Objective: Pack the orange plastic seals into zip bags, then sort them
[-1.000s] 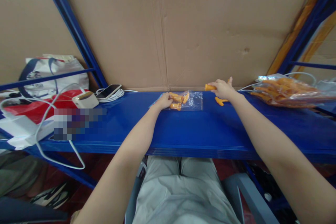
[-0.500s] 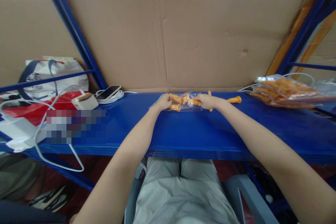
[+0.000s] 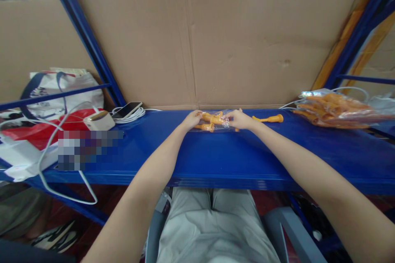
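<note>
A clear bag [image 3: 224, 128] is being pressed flat on the blue shelf [image 3: 212, 158], near the cardboard wall [image 3: 240, 41], and several orange pieces [image 3: 207, 128] are being seen through its film. The left end of this bag is being held by the left hand [image 3: 193, 120], whose fingers are being closed narrowly upon it. The right end is being touched by the right hand [image 3: 239, 119], with its fingers being bent toward the pieces; whether film or a piece is being gripped there cannot be told, because the fingertips are being partly hidden. Below this hand, a small orange tip is being shown. To its right, one loose orange piece [image 3: 275, 118] is being supported by the shelf, apart from the hand. Farther right, many similar pieces are being contained in a large plastic bag [image 3: 339, 111]. At the left, a phone [image 3: 128, 109] is being supported by a coiled white cable [image 3: 133, 118].
</note>
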`<state>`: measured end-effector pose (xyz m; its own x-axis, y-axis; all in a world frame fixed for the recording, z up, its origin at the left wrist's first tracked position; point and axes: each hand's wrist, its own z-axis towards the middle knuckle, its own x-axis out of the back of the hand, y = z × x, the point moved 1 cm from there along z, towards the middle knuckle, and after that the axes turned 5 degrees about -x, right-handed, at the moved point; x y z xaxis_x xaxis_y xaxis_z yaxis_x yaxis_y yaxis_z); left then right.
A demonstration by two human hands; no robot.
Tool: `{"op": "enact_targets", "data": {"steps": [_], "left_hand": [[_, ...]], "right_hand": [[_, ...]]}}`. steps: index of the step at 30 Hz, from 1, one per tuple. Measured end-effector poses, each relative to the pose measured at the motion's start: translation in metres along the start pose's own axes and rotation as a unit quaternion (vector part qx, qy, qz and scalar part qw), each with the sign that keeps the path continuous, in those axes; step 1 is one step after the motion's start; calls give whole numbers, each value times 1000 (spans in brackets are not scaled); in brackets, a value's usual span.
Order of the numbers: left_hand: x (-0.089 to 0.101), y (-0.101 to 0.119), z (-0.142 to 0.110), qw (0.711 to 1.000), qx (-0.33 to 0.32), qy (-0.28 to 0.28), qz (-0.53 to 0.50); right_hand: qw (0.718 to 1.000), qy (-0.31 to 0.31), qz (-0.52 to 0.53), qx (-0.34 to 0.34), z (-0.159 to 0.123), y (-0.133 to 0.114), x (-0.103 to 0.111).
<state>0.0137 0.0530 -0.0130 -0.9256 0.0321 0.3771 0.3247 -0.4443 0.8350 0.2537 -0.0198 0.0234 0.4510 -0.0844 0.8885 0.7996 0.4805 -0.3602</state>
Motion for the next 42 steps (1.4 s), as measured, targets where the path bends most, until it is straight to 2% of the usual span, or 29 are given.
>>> {"op": "enact_targets", "data": {"steps": [3,6,10,15,18,20,23,26,28,30,33,37,42], "left_hand": [[0,6,-5,998,55,-7,-37],[-1,15,-11,994,87,-19,-66],[-3,25,-16,994,90,-17,-63],[-6,32,-19,994,88,-29,-56],[-6,32,-19,992,95,-32,-71],[-6,30,-18,993,97,-22,-64],[-4,24,-15,995,92,10,-27],[-3,18,-13,996,91,22,1],[-4,16,-13,995,94,10,1],[-4,17,-14,996,94,-2,-4],[-5,20,-16,995,96,5,1],[-5,24,-17,994,111,12,-16],[-5,24,-18,994,103,23,10]], "right_hand": [[994,-38,99,21,0,6,1],[988,-38,147,6,-1,5,-1],[990,-40,118,-65,-4,-3,-9],[984,-19,176,-31,-4,-12,-17],[979,-18,195,-48,-2,-13,-15],[987,-6,153,-57,-3,-15,-9],[997,29,-22,-62,-7,-19,4],[973,28,-195,-119,-11,-23,15],[966,-18,-211,-149,-11,-24,17],[974,-61,-152,-153,-11,-25,16],[983,-63,10,-173,-11,-26,13],[958,-85,188,-198,-16,-22,9],[934,-98,267,-217,-17,-13,4]]}}
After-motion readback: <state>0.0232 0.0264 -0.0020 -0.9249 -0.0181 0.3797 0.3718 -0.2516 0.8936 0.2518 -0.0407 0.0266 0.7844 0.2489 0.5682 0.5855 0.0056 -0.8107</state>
